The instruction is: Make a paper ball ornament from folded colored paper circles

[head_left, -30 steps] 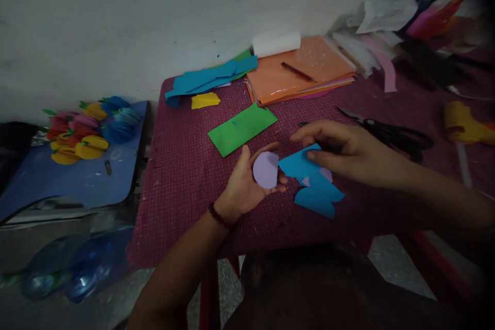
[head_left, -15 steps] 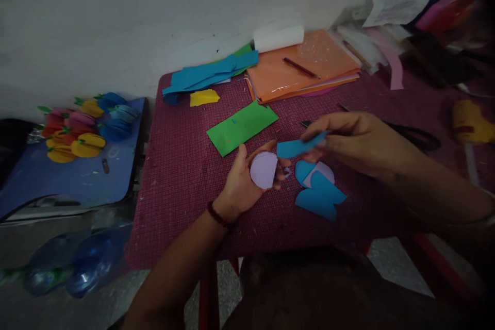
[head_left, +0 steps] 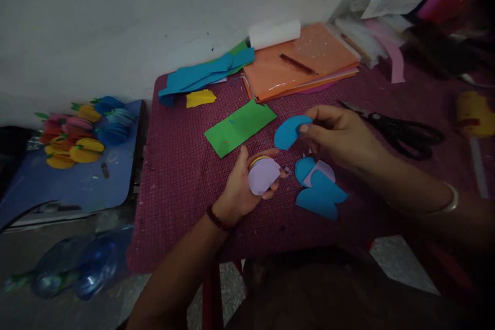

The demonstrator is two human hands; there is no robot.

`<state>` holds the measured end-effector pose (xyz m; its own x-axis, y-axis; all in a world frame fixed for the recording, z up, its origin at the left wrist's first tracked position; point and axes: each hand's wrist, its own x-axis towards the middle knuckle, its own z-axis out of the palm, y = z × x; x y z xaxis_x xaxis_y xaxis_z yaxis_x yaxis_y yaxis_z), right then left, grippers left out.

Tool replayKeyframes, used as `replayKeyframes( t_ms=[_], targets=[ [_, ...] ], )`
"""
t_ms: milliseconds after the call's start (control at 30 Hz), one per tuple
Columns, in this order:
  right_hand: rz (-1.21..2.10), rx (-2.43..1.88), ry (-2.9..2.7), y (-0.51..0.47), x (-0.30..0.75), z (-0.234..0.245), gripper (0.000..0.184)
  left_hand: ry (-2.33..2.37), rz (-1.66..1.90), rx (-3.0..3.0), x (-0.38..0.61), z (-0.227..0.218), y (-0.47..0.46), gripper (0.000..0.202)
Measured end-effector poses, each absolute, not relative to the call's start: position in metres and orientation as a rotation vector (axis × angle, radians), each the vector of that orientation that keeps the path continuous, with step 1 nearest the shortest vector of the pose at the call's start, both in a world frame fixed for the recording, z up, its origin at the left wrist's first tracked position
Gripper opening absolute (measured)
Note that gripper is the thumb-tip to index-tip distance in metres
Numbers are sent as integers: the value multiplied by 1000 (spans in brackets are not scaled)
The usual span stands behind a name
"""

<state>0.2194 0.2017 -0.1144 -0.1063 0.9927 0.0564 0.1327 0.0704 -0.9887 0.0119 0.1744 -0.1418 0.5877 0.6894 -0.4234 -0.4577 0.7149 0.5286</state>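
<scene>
My left hand (head_left: 240,185) rests palm up on the maroon checked cloth (head_left: 181,175), its fingers curled round a small stack of folded paper half-circles (head_left: 263,175), lilac on top with a yellow edge showing. My right hand (head_left: 340,136) pinches a folded blue half-circle (head_left: 288,131) and holds it a little above the table, just right of the stack. Below it more blue cut-outs (head_left: 319,193) and a lilac piece (head_left: 323,169) lie flat on the cloth.
A green paper strip (head_left: 240,126) lies behind my hands. Black scissors (head_left: 402,134) sit to the right. An orange paper pile (head_left: 301,69) with a pencil (head_left: 297,63), blue scraps (head_left: 204,75) and a yellow scrap (head_left: 200,98) line the back. Coloured paper fruits (head_left: 81,131) sit on a blue board at left.
My right hand picked a blue half-circle off the pile on the cloth and lifted it toward the left hand. The left hand's stack tilted slightly.
</scene>
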Motion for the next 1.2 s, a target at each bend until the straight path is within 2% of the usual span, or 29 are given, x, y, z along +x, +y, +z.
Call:
replayKeyframes(
  t_ms=[167, 233, 367, 467, 633, 800, 933, 1067, 1200],
  targets=[
    [703, -1151, -1744, 184, 211, -117, 3, 704, 780, 314, 14, -143, 175, 62],
    [746, -1089, -1820, 180, 208, -118, 9, 721, 797, 291, 14, -142, 175, 62],
    [1021, -1196, -1682, 180, 206, -119, 6, 748, 801, 276, 14, -139, 175, 63],
    [958, -1216, -1634, 183, 208, -117, 13, 747, 821, 294, 13, -139, 175, 64],
    [936, -1301, -1735, 185, 208, -113, 12, 746, 822, 322, 12, -141, 175, 61],
    [663, -1250, -1884, 181, 209, -119, 12, 718, 810, 310, 13, -139, 174, 63],
    [400, -1038, -2188, 174, 204, -129, 6, 728, 821, 248, 16, -135, 171, 59],
    [277, -913, -2507, 171, 196, -128, 13, 721, 861, 224, 18, -137, 169, 50],
    [501, -855, -2466, 177, 211, -104, 31, 702, 844, 342, 14, -141, 170, 31]
  ],
)
